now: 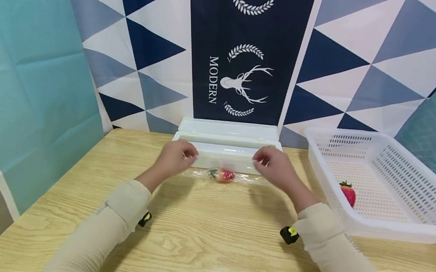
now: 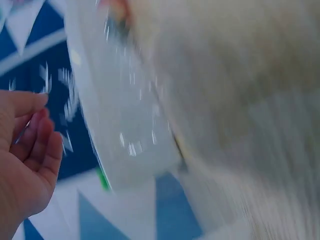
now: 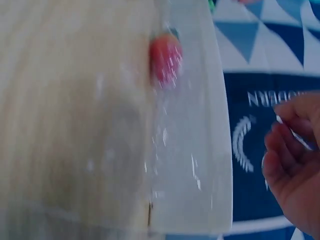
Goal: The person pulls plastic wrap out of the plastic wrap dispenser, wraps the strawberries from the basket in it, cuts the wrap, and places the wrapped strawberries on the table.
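In the head view, a strawberry [image 1: 226, 175] with green leaves lies wrapped in clear plastic film [image 1: 243, 178] on the table. My left hand [image 1: 177, 156] is just left of it, thumb and fingertips pinching the film. To the right, my right hand [image 1: 272, 164] pinches the film the same way, and both hands are raised slightly above the table. Behind the strawberry stands a long white box [image 1: 224, 153] with its lid tipped back. The right wrist view shows the strawberry [image 3: 166, 60] under shiny film, beside the box [image 3: 200, 150]. Motion blurs the left wrist view.
A white perforated plastic basket [image 1: 410, 226] stands at the right of the wooden table [image 1: 195, 239], with another strawberry [image 1: 347, 194] inside. A patterned cloth [image 1: 254, 29] hangs behind the table. Teal fabric [image 1: 28, 58] borders the left side.
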